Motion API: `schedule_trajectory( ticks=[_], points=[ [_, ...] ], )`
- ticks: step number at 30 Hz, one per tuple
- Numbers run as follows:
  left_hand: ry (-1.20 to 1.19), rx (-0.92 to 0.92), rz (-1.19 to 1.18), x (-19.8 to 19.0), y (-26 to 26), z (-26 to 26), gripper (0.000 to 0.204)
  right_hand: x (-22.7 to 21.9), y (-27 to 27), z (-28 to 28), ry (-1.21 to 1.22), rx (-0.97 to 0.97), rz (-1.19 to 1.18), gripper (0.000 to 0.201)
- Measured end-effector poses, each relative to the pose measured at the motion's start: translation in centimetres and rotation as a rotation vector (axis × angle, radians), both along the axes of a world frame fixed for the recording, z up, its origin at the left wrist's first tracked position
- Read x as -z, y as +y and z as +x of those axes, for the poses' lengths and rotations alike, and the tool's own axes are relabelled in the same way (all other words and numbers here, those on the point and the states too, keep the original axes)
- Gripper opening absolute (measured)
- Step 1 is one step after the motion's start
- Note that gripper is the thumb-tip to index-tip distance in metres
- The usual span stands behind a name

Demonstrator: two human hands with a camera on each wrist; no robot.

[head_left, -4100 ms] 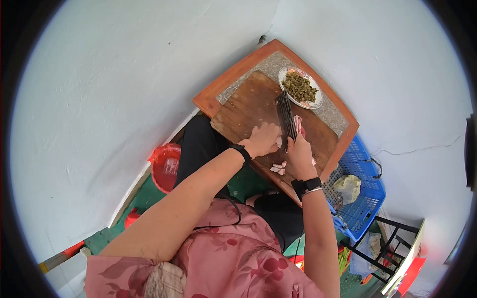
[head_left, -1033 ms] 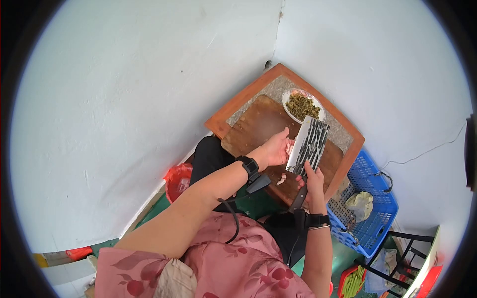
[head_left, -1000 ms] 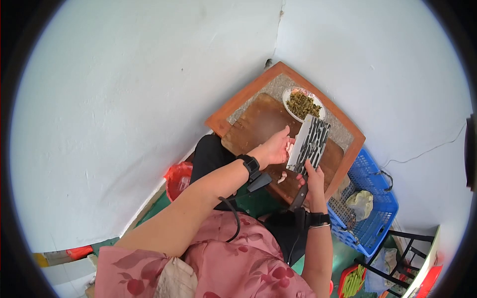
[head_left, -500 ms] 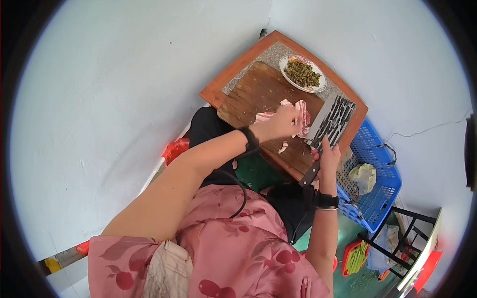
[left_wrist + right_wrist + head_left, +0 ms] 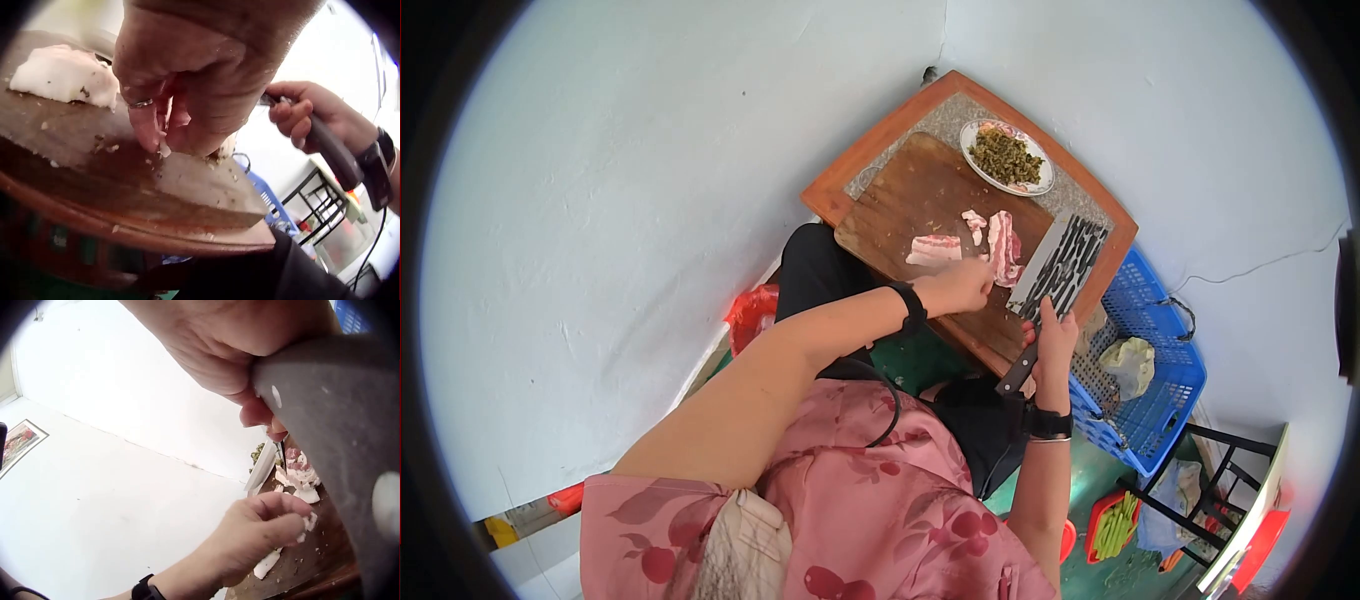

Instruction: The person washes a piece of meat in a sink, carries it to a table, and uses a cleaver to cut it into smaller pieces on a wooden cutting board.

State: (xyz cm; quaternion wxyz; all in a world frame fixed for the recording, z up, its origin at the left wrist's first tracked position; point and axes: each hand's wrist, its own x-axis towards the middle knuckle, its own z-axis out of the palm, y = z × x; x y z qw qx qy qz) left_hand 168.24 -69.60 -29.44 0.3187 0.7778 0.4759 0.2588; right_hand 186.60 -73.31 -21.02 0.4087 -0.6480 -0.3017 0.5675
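My left hand [image 5: 960, 288] is low over the near edge of the wooden cutting board [image 5: 890, 205]. Its thumb and fingers pinch a small pale scrap of pork [image 5: 164, 147]. Just beyond it lie a block of pork belly [image 5: 934, 249], a longer pork strip [image 5: 1003, 250] and some small cut bits [image 5: 974, 224]. At the board's right side, my right hand [image 5: 1055, 340] grips a cleaver [image 5: 1062, 265] by its dark handle [image 5: 334, 150]. The blade is turned flat toward the head camera and overlaps the board's right edge in this view.
A floral plate of chopped greens [image 5: 1006, 157] stands at the table's [image 5: 825, 195] far corner, against the walls. To the right is a blue plastic basket [image 5: 1145, 400] holding a bag. A red tray of green stalks [image 5: 1114, 525] sits on the floor; a red bag [image 5: 750, 312] is left.
Earlier the cleaver stood edge-down on the board; later its flat side was beside the left hand. The cleaver has moved right, and the left hand has come to the near edge and pinched the scrap.
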Motion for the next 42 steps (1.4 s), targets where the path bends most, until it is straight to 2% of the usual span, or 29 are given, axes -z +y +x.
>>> schedule_trajectory(
  ticks=[2,3,6,7,10,11,14,15,17,18,20,22,23,29,32,35,42],
  points=[
    [-0.149,-0.093,0.114,-0.3,1.7,-0.1,0.006,0.5,-0.3,0.2,-0.011,-0.032,0.037,0.019],
    [-0.157,-0.149,0.099,-1.0,2.4,-0.4,0.014,0.6,-0.4,0.4,-0.017,-0.048,0.053,0.019],
    [-0.256,-0.177,0.038,-3.3,3.1,-1.8,0.020,-0.2,-0.8,-0.2,-0.010,-0.155,0.084,0.016],
    [-0.223,-0.188,0.025,-2.9,3.6,-2.4,0.024,-1.0,-1.0,-0.4,-0.018,-0.205,0.061,0.013],
    [-0.185,-0.325,0.231,-2.6,3.9,-4.0,0.020,-0.8,-1.3,-1.0,0.055,-0.267,0.051,0.011],
    [-0.104,-0.272,0.209,-2.6,3.6,-4.9,0.025,-0.6,-1.5,-1.1,0.040,-0.315,0.076,0.014],
    [0.124,-0.426,0.094,-2.7,1.3,-5.5,0.035,0.6,-2.2,-2.1,-0.030,-0.361,0.137,0.026],
    [0.149,-0.428,0.033,-2.9,0.8,-5.6,0.038,0.7,-2.5,-2.7,-0.033,-0.379,0.124,0.036],
    [0.201,-0.425,-0.091,-3.3,-0.2,-5.7,0.044,1.4,-3.1,-3.6,-0.100,-0.414,0.196,0.037],
    [0.154,-0.427,-0.083,-2.6,-0.3,-5.8,0.044,1.7,-3.4,-4.0,-0.135,-0.429,0.231,0.037],
    [0.060,-0.432,-0.068,-0.6,-0.4,-6.0,0.044,1.8,-3.7,-4.7,-0.420,-0.458,0.343,0.036],
    [0.095,-0.411,-0.064,-0.9,-0.4,-6.0,0.045,1.9,-3.9,-5.8,-0.669,-0.424,0.520,0.036],
    [0.114,-0.400,-0.062,-1.0,-0.6,-6.0,0.046,1.4,-4.1,-6.1,-0.634,-0.411,0.420,0.034],
    [0.112,-0.324,0.067,-0.3,-0.7,-6.1,0.042,2.7,-3.4,-7.5,-0.716,-0.402,0.430,0.022],
    [0.144,-0.344,0.144,0.2,-0.8,-5.8,0.041,4.1,-3.2,-8.1,-0.794,-0.404,0.468,0.017],
    [0.158,-0.362,0.126,-0.2,-0.8,-5.5,0.041,3.6,-3.4,-8.5,-0.842,-0.399,0.469,0.015],
    [0.189,-0.383,0.196,0.5,-1.0,-5.3,0.043,2.0,-5.1,-7.7,-0.909,-0.529,0.315,0.014]
  ],
)
